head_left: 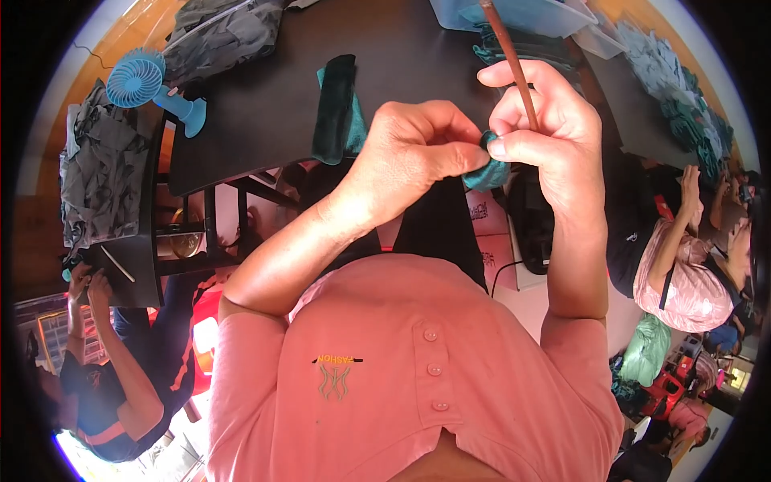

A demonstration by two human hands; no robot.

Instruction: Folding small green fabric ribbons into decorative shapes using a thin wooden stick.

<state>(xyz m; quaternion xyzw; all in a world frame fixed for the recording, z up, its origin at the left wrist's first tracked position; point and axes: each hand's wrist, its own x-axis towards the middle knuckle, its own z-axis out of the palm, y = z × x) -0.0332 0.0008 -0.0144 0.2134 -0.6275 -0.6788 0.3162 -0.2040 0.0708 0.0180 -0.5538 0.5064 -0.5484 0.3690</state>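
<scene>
My left hand (414, 149) is closed, its thumb and forefinger pinching a small dark-green velvet cloth piece (487, 175). On the other side of that piece, the thumb and fingertips of my right hand (558, 132) meet the left ones. A thin brown stick (507, 48) is also held in the right hand, slanting up from between its fingers. The pinched edge of the cloth is partly hidden by my fingertips, and its lower part bunches below them. To the left of my hands, a dark-green velvet strip (333, 112) lies at the table's near edge with a lighter teal side showing.
The dark table (257, 104) carries a blue fan (161, 88) at its left edge. Piled grey cloth pieces (221, 44) lie at the far left. A clear plastic tub (514, 16) and stacked green cloth (538, 52) sit at the far right. Co-workers are on both sides.
</scene>
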